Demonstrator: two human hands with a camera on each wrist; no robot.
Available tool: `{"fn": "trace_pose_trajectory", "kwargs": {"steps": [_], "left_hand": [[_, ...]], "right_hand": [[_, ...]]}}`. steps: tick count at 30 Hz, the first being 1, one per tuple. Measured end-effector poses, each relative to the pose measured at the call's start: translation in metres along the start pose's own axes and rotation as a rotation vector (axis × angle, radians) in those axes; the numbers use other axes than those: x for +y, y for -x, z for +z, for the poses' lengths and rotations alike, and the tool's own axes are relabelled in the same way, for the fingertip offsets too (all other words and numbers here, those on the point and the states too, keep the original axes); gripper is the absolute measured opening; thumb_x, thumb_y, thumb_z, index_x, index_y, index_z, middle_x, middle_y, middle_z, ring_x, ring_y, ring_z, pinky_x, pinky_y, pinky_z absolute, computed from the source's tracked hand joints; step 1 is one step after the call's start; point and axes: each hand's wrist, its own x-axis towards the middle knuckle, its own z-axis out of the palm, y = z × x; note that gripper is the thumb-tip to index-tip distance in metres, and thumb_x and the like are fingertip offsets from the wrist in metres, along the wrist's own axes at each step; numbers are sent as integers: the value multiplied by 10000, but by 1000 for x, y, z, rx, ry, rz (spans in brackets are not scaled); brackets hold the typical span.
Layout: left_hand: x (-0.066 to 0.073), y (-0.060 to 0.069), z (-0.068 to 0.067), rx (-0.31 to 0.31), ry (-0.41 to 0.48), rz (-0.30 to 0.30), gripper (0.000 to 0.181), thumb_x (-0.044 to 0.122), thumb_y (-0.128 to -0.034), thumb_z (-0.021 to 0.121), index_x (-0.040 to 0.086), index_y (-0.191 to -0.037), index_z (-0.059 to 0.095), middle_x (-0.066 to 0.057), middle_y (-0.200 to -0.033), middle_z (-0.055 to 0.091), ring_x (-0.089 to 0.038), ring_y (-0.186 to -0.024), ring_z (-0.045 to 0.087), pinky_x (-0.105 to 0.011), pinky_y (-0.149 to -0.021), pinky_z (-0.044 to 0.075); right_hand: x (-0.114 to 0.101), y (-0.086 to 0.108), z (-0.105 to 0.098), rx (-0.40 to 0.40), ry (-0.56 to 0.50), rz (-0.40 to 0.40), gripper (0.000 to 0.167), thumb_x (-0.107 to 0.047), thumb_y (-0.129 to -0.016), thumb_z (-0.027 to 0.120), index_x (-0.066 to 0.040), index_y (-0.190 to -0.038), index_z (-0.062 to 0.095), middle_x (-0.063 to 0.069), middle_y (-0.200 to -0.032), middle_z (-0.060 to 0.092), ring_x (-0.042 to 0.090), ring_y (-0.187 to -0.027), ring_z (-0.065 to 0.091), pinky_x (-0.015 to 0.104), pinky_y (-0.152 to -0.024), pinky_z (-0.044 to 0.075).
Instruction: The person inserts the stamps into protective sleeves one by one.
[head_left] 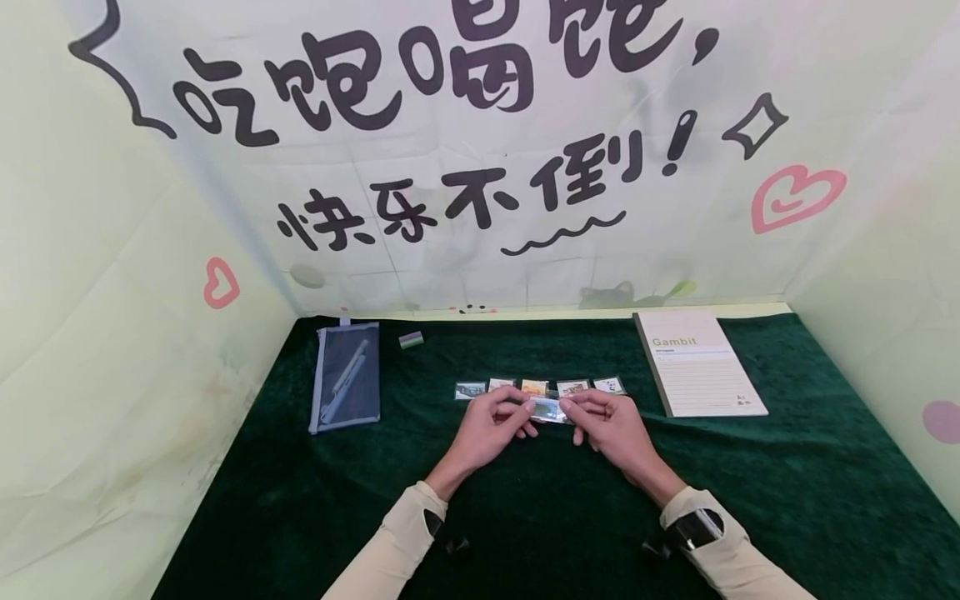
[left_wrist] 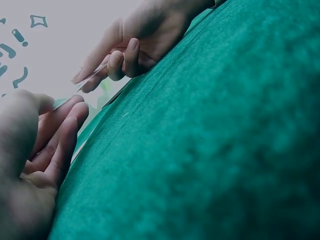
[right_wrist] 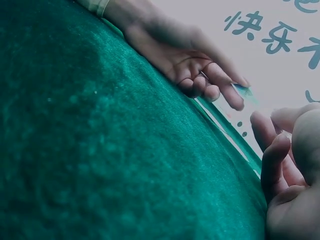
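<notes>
A small glossy picture card point(head_left: 548, 409), stamp-like in look, is held up a little above the cloth between both hands. My left hand point(head_left: 486, 427) pinches its left end between thumb and forefinger, and my right hand point(head_left: 617, 427) pinches the right end the same way. In the left wrist view the card point(left_wrist: 93, 75) appears nearly edge-on; the right wrist view shows its bluish-green corner point(right_wrist: 244, 92) at the left fingertips. Just behind the hands lies a row of several similar cards, among them a bluish one point(head_left: 470, 389) and an orange one point(head_left: 535, 387), partly covered by the fingers.
A dark green velvety cloth point(head_left: 555, 508) covers the table. To the left lies a blue translucent zip pouch point(head_left: 367, 383) with pens inside; a small striped block point(head_left: 411, 340) sits beyond it. A Gambit notepad point(head_left: 701, 371) lies at the right. A printed fabric wall point(head_left: 420, 292) stands behind.
</notes>
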Motion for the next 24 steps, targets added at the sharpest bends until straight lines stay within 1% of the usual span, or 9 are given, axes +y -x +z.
{"fn": "trace_pose_trajectory", "kwargs": {"steps": [3, 8, 12, 17, 20, 24], "left_hand": [[0, 0, 0, -6, 4, 0, 282, 405, -1089, 662, 152, -1205, 703, -63, -975, 846, -175, -880, 804, -307, -789, 643], [1, 1, 0, -23, -12, 0, 256, 394, -1091, 661, 156, -1171, 706, -33, -980, 850, -162, -913, 810, -317, -800, 648], [1, 1, 0, -43, -26, -4, 239, 382, -1092, 660, 163, -1171, 714, -20, -1005, 852, -151, -936, 811, -316, -809, 647], [1, 0, 0, -60, -60, -1, 234, 389, -1095, 654, 175, -1166, 717, -7, -1007, 851, -129, -933, 804, -301, -815, 642], [1, 0, 0, -70, -63, 1, 254, 411, -1108, 623, 189, -1188, 717, 2, -1018, 849, -131, -941, 804, -307, -820, 642], [1, 0, 0, -80, -38, -2, 268, 415, -1123, 586, 212, -1238, 718, -4, -1066, 835, -150, -962, 803, -328, -836, 643]], "right_hand": [[0, 0, 0, -5, -7, 2, 357, -486, -1031, 720, -197, -1236, 757, 155, -829, 767, 215, -602, 632, 266, -522, 497], [-1, 1, 1, -31, 23, -4, 358, -489, -1035, 713, -198, -1240, 745, 128, -800, 764, 236, -609, 648, 274, -529, 505], [-1, 0, 2, -19, 40, 1, 355, -499, -1037, 707, -200, -1223, 752, 119, -779, 759, 233, -591, 634, 273, -524, 497], [-1, 0, 2, -27, 41, 0, 395, -487, -1053, 690, -151, -1254, 740, 144, -796, 758, 244, -620, 648, 266, -537, 480], [-1, 0, 2, -19, 38, -5, 387, -496, -1051, 690, -166, -1245, 744, 145, -800, 757, 254, -640, 664, 267, -543, 474], [-1, 0, 2, -2, 20, -14, 392, -495, -1043, 702, -168, -1255, 750, 142, -806, 758, 245, -649, 675, 264, -537, 463]]}}
